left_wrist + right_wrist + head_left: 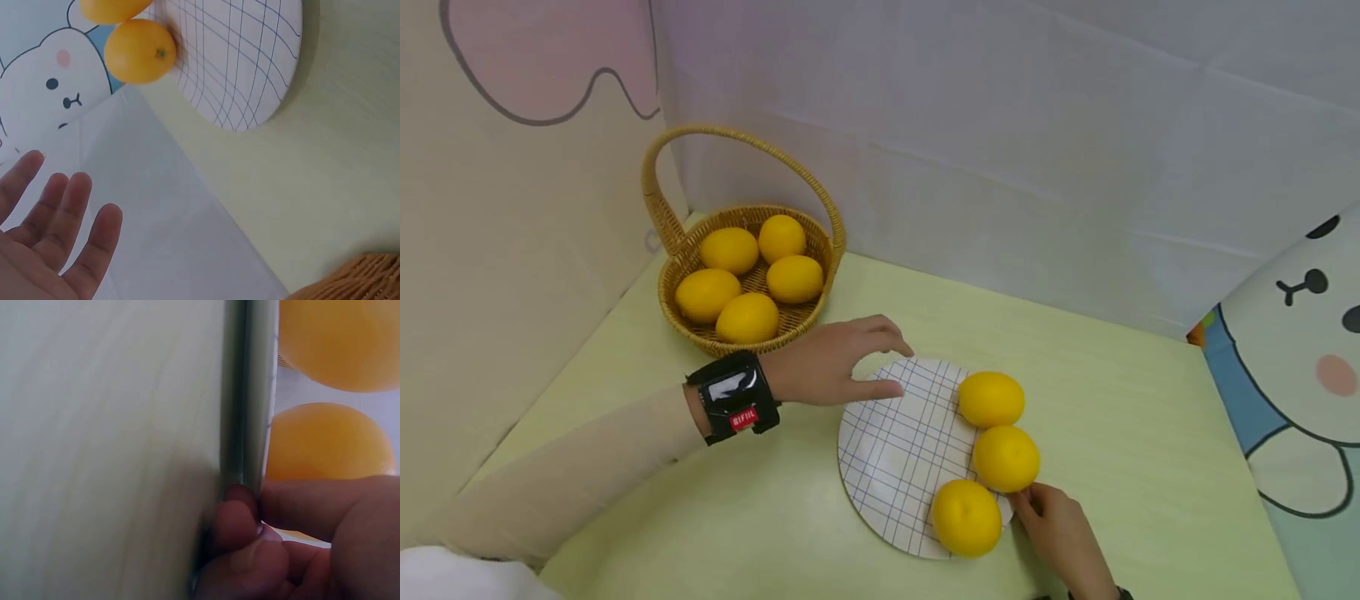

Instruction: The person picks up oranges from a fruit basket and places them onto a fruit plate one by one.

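Note:
A round white plate (pixel 895 467) with a blue grid pattern lies on the table. On its right side sit three yellow, lemon-like fruits: one at the back (pixel 991 400), a middle fruit (pixel 1006 459) and a front fruit (pixel 966 518). My right hand (pixel 1063 533) pinches the plate's right rim beside the middle fruit. In the right wrist view, the thumb (pixel 312 506) lies over the rim, with curled fingers below it. My left hand (pixel 835 358) is at the plate's back left edge, thumb and fingers spread apart, holding nothing.
A wicker basket (pixel 730 347) with a tall arched handle (pixel 741 140) stands at the back left, several yellow fruits inside. Pale fabric (pixel 1000 150) rises along the table's back edge. A cartoon-printed panel (pixel 1300 375) borders the right side.

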A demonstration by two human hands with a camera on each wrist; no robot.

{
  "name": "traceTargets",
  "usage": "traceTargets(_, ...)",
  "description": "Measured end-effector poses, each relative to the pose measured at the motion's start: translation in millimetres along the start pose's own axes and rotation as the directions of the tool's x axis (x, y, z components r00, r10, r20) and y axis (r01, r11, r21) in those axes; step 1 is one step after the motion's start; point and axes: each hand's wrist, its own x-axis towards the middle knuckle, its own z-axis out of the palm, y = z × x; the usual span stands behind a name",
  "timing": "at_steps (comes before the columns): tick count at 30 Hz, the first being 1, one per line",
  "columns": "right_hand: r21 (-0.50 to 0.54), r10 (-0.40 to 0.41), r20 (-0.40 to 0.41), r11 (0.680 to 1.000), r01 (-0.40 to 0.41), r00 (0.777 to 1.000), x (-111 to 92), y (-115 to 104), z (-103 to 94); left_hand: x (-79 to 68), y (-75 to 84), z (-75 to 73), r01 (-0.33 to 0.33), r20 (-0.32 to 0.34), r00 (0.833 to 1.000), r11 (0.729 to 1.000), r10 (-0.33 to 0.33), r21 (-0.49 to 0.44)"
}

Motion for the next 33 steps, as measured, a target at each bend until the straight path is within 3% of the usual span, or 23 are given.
traceTargets(9, 0.006, -0.011, -0.008, 1.0, 0.011, 1.0, -0.4, -0.5, -0.3, -10.4, -37.6, -42.6, 0.105, -0.118, 0.987, 0.993, -0.11, -0.048)
traceTargets(17, 0.014, -0.013, -0.011, 1.0, 0.013, 1.0, 0.1, -1.1, -1.2, -22.3, -79.2, -75.6, 0.276, -0.143, 0.946, 0.954, -0.291, -0.115)
traceTargets(21, 0.016, -0.016, -0.011, 1.0, 0.017, 1.0, 0.1, -0.5, -1.1, -26.9, -96.7, -87.7, 0.353, -0.106, 0.926, 0.93, -0.362, -0.099)
traceTargets(26, 0.017, -0.017, -0.014, 1.0, 0.017, 1.0, -0.4, -0.1, -0.8, -29.2, -109.0, -98.0, 0.405, -0.015, 0.914, 0.913, -0.406, -0.044)
traceTargets(33, 0.016, -0.011, -0.016, 1.0, 0.011, 1.0, -0.7, 0.4, -0.2, -29.4, -108.8, -99.2, 0.45, 0.162, 0.88, 0.893, -0.447, 0.017)
